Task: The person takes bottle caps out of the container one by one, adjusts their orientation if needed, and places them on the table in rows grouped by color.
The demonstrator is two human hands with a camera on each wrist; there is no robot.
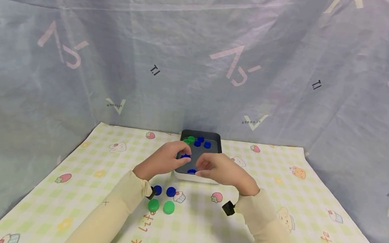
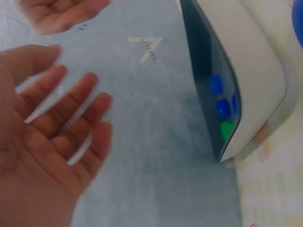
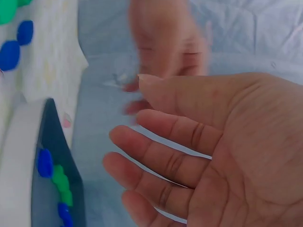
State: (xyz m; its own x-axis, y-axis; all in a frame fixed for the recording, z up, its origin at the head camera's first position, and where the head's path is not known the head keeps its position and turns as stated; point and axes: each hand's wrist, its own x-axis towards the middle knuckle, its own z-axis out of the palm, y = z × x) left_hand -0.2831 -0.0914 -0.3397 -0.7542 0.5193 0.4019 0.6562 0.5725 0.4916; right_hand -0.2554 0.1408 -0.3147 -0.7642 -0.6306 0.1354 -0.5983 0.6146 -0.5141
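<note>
My left hand [image 1: 169, 158] hovers over the left side of a dark-lined tray with a white outer wall [image 1: 195, 178]. In the left wrist view its fingers [image 2: 71, 109] are loosely spread, and nothing is held. Opposite it, above the tray's right front, is my right hand [image 1: 223, 170]; the right wrist view shows its relaxed fingers [image 3: 156, 165] with a bare palm. Inside the tray lie several round blue caps [image 1: 207, 145] and green caps [image 1: 191, 139], some partly hidden by the hands.
In front of the tray, left of centre, two blue caps [image 1: 171, 191] and two green caps [image 1: 169, 207] lie on the checked tablecloth [image 1: 106, 224]. A grey printed curtain [image 1: 182, 98] hangs behind the table and along both sides.
</note>
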